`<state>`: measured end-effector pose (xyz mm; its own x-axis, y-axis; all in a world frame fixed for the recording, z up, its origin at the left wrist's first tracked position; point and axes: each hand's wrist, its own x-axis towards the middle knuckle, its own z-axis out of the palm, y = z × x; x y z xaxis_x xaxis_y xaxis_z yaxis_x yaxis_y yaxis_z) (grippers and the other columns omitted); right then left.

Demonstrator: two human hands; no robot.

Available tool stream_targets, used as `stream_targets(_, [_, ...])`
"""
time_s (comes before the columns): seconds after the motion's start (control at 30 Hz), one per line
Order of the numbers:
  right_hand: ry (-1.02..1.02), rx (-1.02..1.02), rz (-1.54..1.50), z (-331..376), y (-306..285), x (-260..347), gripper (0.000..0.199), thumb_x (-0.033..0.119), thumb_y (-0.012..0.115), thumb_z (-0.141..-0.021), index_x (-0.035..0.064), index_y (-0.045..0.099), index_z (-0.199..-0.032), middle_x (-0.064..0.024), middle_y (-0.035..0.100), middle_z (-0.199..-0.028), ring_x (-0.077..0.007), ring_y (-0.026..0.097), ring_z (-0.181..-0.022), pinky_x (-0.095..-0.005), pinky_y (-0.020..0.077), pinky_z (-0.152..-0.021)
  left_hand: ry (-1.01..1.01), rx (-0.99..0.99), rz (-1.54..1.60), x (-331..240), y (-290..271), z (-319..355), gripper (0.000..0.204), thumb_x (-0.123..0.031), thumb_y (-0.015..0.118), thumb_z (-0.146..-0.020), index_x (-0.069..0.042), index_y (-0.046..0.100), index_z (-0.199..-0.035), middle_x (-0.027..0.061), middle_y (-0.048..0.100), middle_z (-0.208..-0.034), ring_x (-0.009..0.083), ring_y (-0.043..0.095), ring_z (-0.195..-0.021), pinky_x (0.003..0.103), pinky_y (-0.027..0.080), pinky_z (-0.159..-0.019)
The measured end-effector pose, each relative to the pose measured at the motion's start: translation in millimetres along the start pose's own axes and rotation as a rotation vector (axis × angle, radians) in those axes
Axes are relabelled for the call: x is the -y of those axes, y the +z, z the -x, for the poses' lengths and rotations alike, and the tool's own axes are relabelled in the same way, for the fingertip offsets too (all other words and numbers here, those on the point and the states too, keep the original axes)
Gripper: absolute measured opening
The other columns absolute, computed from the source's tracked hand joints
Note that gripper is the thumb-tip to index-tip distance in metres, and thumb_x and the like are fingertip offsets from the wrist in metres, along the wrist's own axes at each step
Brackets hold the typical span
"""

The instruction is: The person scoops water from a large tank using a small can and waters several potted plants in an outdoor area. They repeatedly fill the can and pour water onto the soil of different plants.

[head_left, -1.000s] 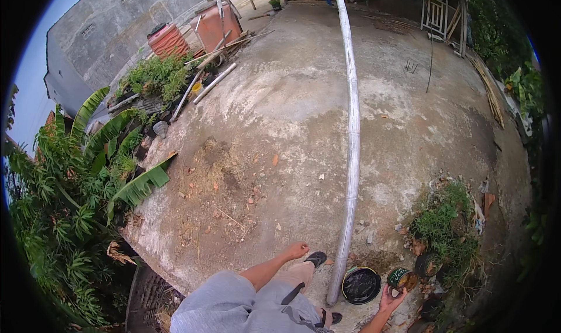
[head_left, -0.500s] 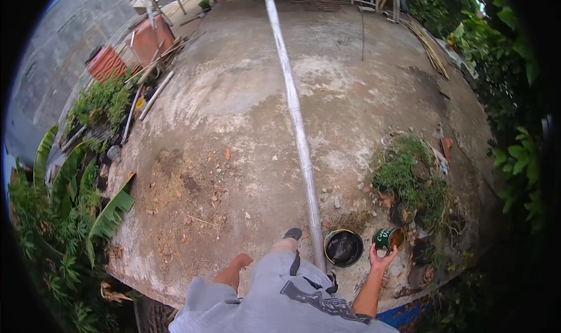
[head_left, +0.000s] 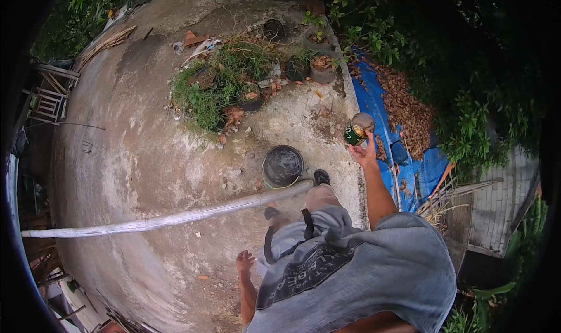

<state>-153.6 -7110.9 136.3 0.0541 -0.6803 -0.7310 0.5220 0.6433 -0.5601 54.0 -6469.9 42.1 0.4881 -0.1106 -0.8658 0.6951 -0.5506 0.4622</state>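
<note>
Head view shows us standing on a bare concrete slab (head_left: pixel 146 157), looking down past our grey shirt (head_left: pixel 350 268). Our right hand (head_left: pixel 365 153) is raised out in front, fingers curled up around the base of a green can (head_left: pixel 357 128), which sits tilted with its open top toward us; we judge it is held up this way so that we can see into it. Our left hand (head_left: pixel 244 261) hangs low at our side, fingers loosely spread, gripping nothing. A long pale bamboo pole (head_left: pixel 169 219) crosses the slab, its near end close to our sandalled foot (head_left: pixel 321 176), just beside a black bucket (head_left: pixel 282 165) with dark contents. Beyond stand potted plants in a weedy clump (head_left: pixel 216 93), and a blue tarp (head_left: pixel 380 108) strewn with dry leaves lies at the slab's edge.

Half a second ago the can was low beside the bucket; now it is lifted higher and clear of it. Our head has also turned, so the pole runs sideways, not straight ahead.
</note>
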Motion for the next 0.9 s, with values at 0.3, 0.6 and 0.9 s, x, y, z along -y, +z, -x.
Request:
stream_targets(0.3, [-0.083,-0.377,-0.052,5,-142,20,0.065,0.052,0.072,-0.068,0.022,0.049,-0.12,-0.0071,0.045,-0.124,-0.026,0.047,-0.105,-0.0422,0.0475,-0.08,0.038,-0.149,-0.018,-106,-48,-45,0.044,-0.036,0.057,-0.091,-0.006,0.051,-0.123,0.0133,0.064,-0.103,0.0247,0.065,-0.081,0.036,0.051,-0.067])
stream_targets(0.6, [-0.045,-0.509,0.066,-122,-125,17,0.075,0.054,0.077,-0.062,0.0237,0.041,-0.121,-0.0074,0.047,-0.121,-0.0294,0.053,-0.098,-0.0488,0.0452,-0.076,-0.071,0.063,-0.34,-187,123,-39,0.044,-0.04,0.059,-0.09,-0.01,0.054,-0.122,0.0111,0.065,-0.106,0.022,0.066,-0.085,0.035,0.049,-0.067])
stream_targets(0.9, [-0.192,-0.499,0.107,-345,85,95,0.082,0.035,0.087,-0.062,0.0207,0.031,-0.121,-0.0121,0.044,-0.12,-0.0285,0.048,-0.105,-0.0527,0.0441,-0.082,0.217,0.236,-0.489,-363,320,-4,0.052,-0.044,0.054,-0.093,-0.005,0.054,-0.127,0.0142,0.063,-0.112,0.0236,0.064,-0.098,0.037,0.047,-0.086])
